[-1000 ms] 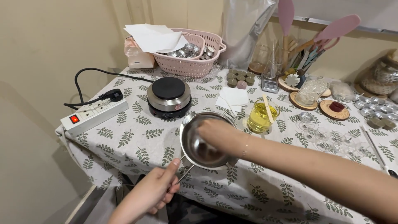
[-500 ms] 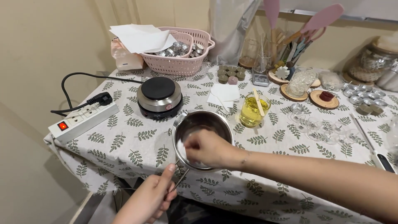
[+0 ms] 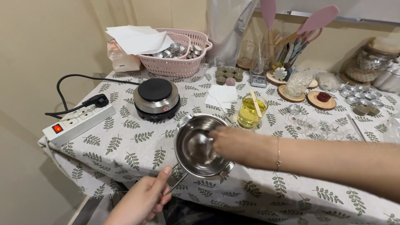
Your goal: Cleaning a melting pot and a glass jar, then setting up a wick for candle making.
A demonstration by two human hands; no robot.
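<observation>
A small steel pot with a thin wire handle sits on the leaf-print tablecloth near the table's front edge. My left hand grips the end of that handle from below. My right hand comes in from the right, over the pot's right rim, with its fingertips down inside the bowl. The fingertips are blurred, so I cannot tell whether they hold anything. A thin bracelet sits on that wrist.
Behind the pot stand a small electric hot plate, a glass of yellow liquid with a stick and a white napkin. A power strip lies at the left, a pink basket at the back. Coasters, small tins and spatulas crowd the right.
My right hand has dropped from above the pot's rim into the bowl and shifted toward its right side. My left hand stays on the handle.
</observation>
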